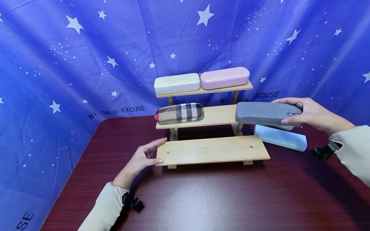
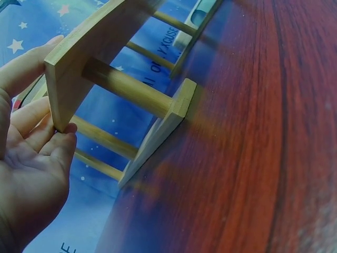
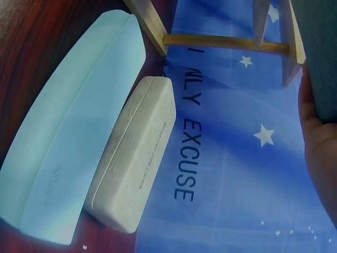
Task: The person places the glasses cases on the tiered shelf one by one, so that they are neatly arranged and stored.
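Note:
My right hand (image 1: 313,114) grips the right end of a grey glasses case (image 1: 260,113), with the thumb on its front side and the fingers behind. The case's left end overlaps the right end of the middle shelf in the head view. With thumb and fingers, my left hand (image 1: 141,160) holds the left end of the lowest board of a three-tier wooden display stand (image 1: 211,150). A plaid glasses case (image 1: 180,113) lies on the left of the middle shelf. The top shelf carries a white glasses case (image 1: 177,83) beside a pink glasses case (image 1: 225,78).
On the table right of the stand lie a light blue glasses case (image 1: 280,138) and a cream glasses case (image 3: 134,153), side by side. Behind the dark red wooden table (image 1: 208,199) hangs a blue curtain (image 1: 130,48) with white stars.

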`<state>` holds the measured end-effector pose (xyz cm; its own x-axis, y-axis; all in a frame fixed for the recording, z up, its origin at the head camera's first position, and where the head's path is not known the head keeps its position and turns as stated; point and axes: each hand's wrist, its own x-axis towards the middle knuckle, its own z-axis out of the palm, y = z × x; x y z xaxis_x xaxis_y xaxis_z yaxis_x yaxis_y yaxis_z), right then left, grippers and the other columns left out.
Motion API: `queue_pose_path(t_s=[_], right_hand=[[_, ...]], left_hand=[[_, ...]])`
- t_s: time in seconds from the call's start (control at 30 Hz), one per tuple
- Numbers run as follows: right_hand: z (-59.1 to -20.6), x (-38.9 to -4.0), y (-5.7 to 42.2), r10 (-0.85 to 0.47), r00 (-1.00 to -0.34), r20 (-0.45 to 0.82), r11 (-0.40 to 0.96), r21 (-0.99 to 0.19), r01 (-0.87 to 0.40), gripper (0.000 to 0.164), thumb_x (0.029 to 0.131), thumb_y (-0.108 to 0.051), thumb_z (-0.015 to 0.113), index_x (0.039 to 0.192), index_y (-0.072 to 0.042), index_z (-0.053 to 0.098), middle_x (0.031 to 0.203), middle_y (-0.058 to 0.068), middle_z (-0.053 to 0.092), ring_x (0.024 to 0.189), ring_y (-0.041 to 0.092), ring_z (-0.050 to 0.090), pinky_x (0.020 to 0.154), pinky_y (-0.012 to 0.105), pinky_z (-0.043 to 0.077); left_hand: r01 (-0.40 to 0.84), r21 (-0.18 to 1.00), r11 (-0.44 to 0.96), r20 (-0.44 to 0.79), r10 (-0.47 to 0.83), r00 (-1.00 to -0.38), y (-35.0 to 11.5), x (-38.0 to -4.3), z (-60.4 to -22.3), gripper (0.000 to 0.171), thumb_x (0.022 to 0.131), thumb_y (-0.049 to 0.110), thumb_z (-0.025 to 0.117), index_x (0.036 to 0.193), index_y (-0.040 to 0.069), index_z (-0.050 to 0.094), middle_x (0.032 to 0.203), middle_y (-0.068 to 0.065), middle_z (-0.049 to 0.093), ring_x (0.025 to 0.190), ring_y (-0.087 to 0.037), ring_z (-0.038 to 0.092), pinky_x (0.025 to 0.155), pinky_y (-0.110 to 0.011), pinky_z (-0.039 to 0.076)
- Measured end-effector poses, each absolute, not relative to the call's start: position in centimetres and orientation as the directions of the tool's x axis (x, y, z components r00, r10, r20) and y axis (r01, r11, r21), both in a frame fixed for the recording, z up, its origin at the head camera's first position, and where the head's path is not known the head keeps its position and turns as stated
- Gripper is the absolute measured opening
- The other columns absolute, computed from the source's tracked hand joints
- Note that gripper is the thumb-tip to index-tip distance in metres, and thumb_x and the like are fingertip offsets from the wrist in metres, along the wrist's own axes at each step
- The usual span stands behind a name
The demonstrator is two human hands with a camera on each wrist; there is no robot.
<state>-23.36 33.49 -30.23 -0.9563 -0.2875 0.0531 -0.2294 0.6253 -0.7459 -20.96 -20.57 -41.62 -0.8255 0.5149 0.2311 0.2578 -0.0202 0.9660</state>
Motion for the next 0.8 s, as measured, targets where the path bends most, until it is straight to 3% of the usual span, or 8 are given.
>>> queue_pose_path(t_s=[0.27, 0.8], right_hand=[[-30.5, -24.5, 31.5, -0.27, -0.961, 0.059, 0.624, -0.749, -0.221, 0.062, 0.079, -0.013, 0.074, 0.136, -0.022, 0.05, 0.115, -0.014, 0.058, 0.095, 0.009, 0.054, 0.074, 0.021, 0.044], [-30.8, -27.2, 27.1, -0.355, -0.935, 0.019, 0.612, -0.751, -0.248, 0.061, 0.077, -0.021, 0.077, 0.133, -0.024, 0.053, 0.12, 0.005, 0.057, 0.099, 0.02, 0.054, 0.076, 0.029, 0.047]], left_hand=[[0.252, 0.968, -0.016, 0.224, 0.514, -0.828, -20.6, -20.9, -41.6, 0.068, 0.076, -0.007, 0.071, 0.137, -0.007, 0.042, 0.144, -0.024, 0.038, 0.133, -0.013, 0.038, 0.109, -0.02, 0.028], [0.253, 0.967, -0.024, 0.229, 0.519, -0.823, -20.6, -20.9, -41.5, 0.068, 0.076, -0.005, 0.072, 0.137, -0.008, 0.042, 0.143, -0.03, 0.034, 0.134, -0.015, 0.037, 0.109, -0.02, 0.028]])
